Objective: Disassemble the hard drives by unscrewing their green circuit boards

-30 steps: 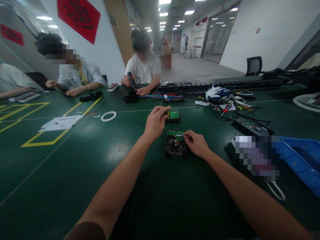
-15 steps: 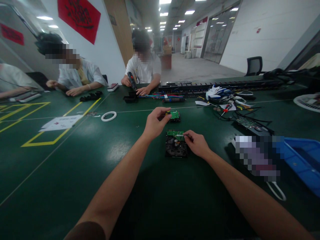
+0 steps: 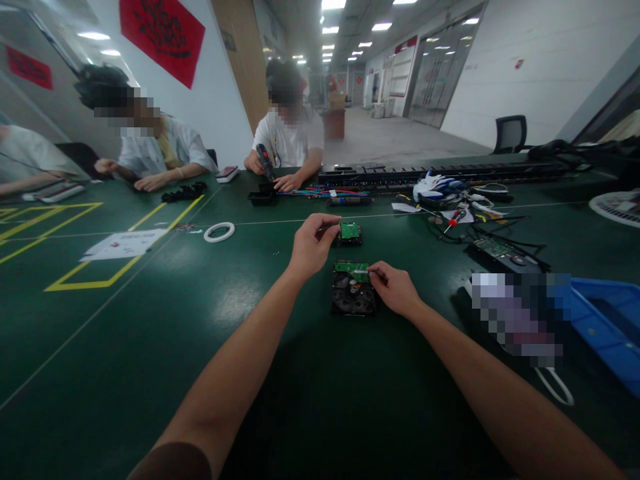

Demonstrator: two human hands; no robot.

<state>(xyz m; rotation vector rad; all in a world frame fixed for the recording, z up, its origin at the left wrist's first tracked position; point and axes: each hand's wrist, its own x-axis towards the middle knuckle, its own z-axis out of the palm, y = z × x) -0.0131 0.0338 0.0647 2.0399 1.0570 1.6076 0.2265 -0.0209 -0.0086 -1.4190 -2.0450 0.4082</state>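
Note:
A black hard drive (image 3: 353, 299) with a green circuit board (image 3: 351, 270) along its far side lies flat in front of me. My right hand (image 3: 396, 288) is at the board's right end, thumb and fingers closed; what they pinch is too small to make out. Just beyond lies a smaller drive (image 3: 351, 233) with a green board on top. My left hand (image 3: 314, 245) is at its left edge, thumb and fingers drawn together. Whether something sits between them is hidden.
On the green table (image 3: 150, 360), a white ring (image 3: 219, 232) and paper (image 3: 123, 245) lie left. Rightward are gloves (image 3: 437, 187), a screwdriver (image 3: 454, 220), a cabled circuit board (image 3: 505, 253) and a blue tray (image 3: 605, 320). Across, a person (image 3: 287, 140) holds a power tool (image 3: 266, 161).
The whole view has shifted slightly to the right and down. Both hands stay almost where they were relative to the drives, with fingers still closed.

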